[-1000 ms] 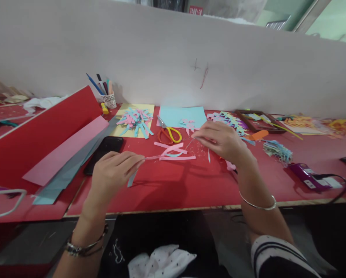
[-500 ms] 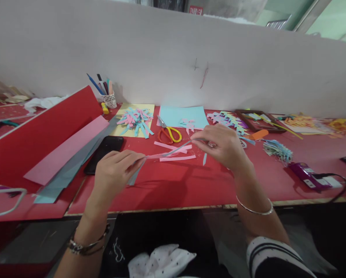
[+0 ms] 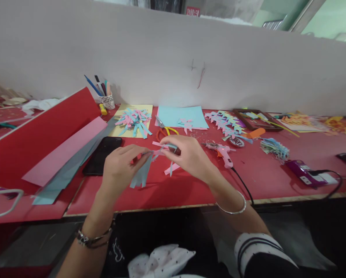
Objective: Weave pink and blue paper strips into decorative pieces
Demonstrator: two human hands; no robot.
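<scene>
My left hand (image 3: 121, 164) is closed in a pinch on thin paper strips, and light blue strips (image 3: 140, 174) hang down below its fingers. Just to the right, my right hand (image 3: 187, 156) is also pinched, on the pink and light blue strips that run between the two hands. A short blue end dangles under my right fingers. Beneath that hand a pink paper strip (image 3: 172, 168) lies on the red table. Behind the hands are scissors (image 3: 171, 130) with yellow and orange handles, partly hidden by my right hand.
A pink glue gun (image 3: 223, 150) with a black cord lies at right. Left stand a black phone (image 3: 103, 154), a red board (image 3: 51, 135) and a pen cup (image 3: 107, 102). Along the wall lie a curled strip pile (image 3: 135, 120), blue sheets (image 3: 173, 114) and folded paper chains (image 3: 225, 121).
My right hand has moved left, close to my left hand, and the strip stretched between them has bunched up. The glue gun has come into view. My left hand has shifted slightly right.
</scene>
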